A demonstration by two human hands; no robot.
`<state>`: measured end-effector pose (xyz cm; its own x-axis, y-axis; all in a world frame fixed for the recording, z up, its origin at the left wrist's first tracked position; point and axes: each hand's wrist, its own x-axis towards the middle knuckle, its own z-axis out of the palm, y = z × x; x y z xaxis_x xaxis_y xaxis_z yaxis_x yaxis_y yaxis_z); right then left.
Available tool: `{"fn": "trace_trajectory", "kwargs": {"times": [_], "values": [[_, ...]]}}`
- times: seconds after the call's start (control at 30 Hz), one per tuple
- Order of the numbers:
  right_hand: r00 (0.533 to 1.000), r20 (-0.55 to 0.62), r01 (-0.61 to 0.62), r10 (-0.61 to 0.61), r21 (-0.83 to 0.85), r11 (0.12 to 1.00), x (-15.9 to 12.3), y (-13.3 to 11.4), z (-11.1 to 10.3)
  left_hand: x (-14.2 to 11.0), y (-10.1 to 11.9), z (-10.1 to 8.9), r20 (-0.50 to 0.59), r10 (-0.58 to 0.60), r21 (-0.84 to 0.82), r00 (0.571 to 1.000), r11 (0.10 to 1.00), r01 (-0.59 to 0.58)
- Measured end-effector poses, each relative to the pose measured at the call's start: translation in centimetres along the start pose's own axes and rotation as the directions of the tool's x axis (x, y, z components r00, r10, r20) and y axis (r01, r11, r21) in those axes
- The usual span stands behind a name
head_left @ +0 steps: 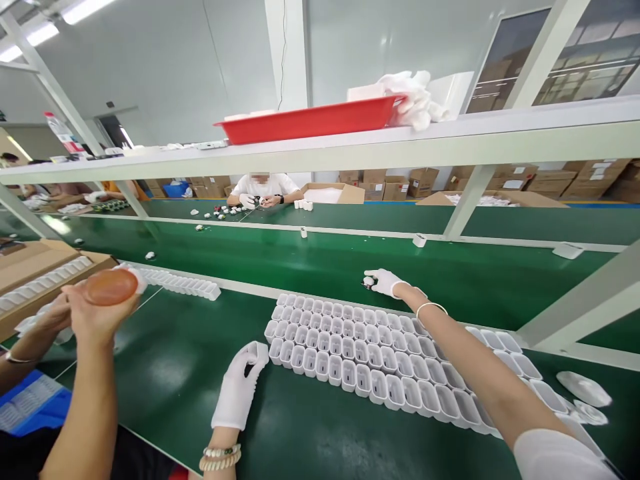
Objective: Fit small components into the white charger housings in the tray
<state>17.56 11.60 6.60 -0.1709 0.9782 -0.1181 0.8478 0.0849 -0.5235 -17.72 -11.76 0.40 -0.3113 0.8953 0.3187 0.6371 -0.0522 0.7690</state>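
Observation:
My right hand [386, 283], in a white glove, reaches across the rows onto the green belt. Its fingertips close on a small black-and-white part [369, 283] whose kind I cannot make out. My left hand [237, 390], also gloved, rests low over the green table with thumb and fingers curled together. Whatever is pinched at its whitish, squared fingertips is not clear. Just right of it stand several rows of white plastic cups [349, 375], open side up, many with a dark slot in the bottom. My right forearm covers some of them.
At left, a co-worker's hands [103, 313] hold a rounded orange-brown object [111, 287] beside a cardboard box [55, 267]. Another person [263, 190] works beyond the belt [330, 257]. Overhead, a shelf [320, 150] carries a red tray [310, 123]; plastic bags [584, 389] lie right.

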Motion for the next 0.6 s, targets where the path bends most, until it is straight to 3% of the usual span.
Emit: {"fn": "trace_trajectory", "kwargs": {"times": [0.1, 0.17, 0.23, 0.33, 0.43, 0.5, 0.6], "values": [[1.000, 0.011, 0.027, -0.029, 0.116, 0.993, -0.5, -0.3, -0.5, -0.5, 0.7, -0.6, -0.113, -0.060, -0.080, 0.992, 0.995, 0.051], [0.999, 0.012, 0.034, -0.037, 0.196, 0.980, -1.2, -0.2, -0.9, -1.0, 1.7, -0.7, -0.165, -0.049, -0.143, 0.985, 0.989, 0.026], [0.999, 0.013, 0.040, -0.045, 0.276, 0.960, -2.0, -0.1, -1.2, -1.6, 3.5, -0.4, -0.160, 0.016, -0.184, 0.987, 0.982, -0.046], [0.996, 0.022, 0.075, -0.091, 0.392, 0.917, -4.1, -0.5, -1.3, -2.6, 7.0, 1.3, -0.064, 0.211, -0.215, 0.975, 0.951, -0.220], [0.983, 0.015, 0.154, -0.184, 0.482, 0.862, -8.5, -1.4, -1.4, -3.3, 10.6, 3.8, 0.081, 0.392, -0.259, 0.917, 0.896, -0.360], [0.971, 0.013, 0.199, -0.238, 0.507, 0.839, -12.6, -2.0, -1.4, -3.6, 12.0, 5.3, 0.152, 0.426, -0.273, 0.892, 0.885, -0.376], [0.961, 0.004, 0.237, -0.278, 0.508, 0.828, -18.5, -2.6, -1.0, -4.1, 12.5, 6.8, 0.177, 0.443, -0.277, 0.879, 0.879, -0.388]]}}
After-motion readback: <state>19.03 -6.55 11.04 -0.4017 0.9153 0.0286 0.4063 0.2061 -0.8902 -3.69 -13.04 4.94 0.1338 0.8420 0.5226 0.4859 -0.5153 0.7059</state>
